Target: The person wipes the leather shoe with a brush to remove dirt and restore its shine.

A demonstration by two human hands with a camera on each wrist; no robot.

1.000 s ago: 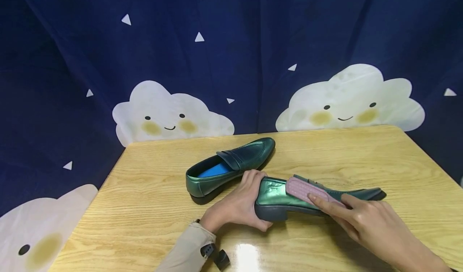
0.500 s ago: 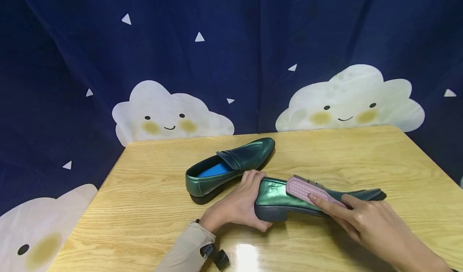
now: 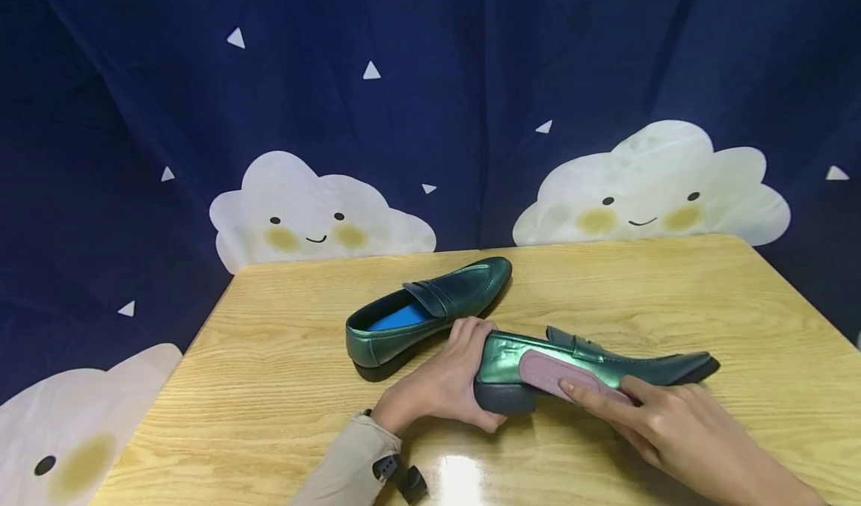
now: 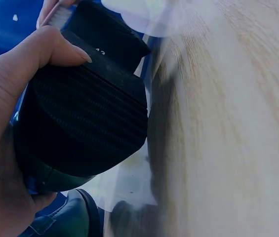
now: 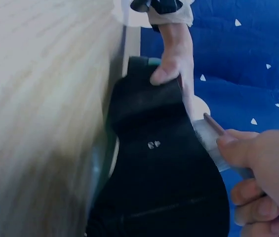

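My left hand (image 3: pixel 447 379) grips the heel of a shiny green loafer (image 3: pixel 501 360), which is tilted on its side with the toe to the right. Its dark sole (image 5: pixel 159 148) faces the right wrist camera, and the thumb lies over the heel (image 4: pixel 90 113) in the left wrist view. My right hand (image 3: pixel 679 424) holds a pink brush (image 3: pixel 558 371) against the loafer's side, index finger along its back. Pale bristles (image 5: pixel 211 140) meet the upper beside the sole in the right wrist view.
A matching green loafer (image 3: pixel 464 285) with a blue insole stands upright just behind my left hand. Both shoes are over a wooden table (image 3: pixel 269 341). Behind the table's far edge hangs a dark blue curtain (image 3: pixel 430 102) with smiling clouds.
The brush has moved down and slightly left along the loafer's side, with my right hand following. My left hand and both loafers look unmoved.
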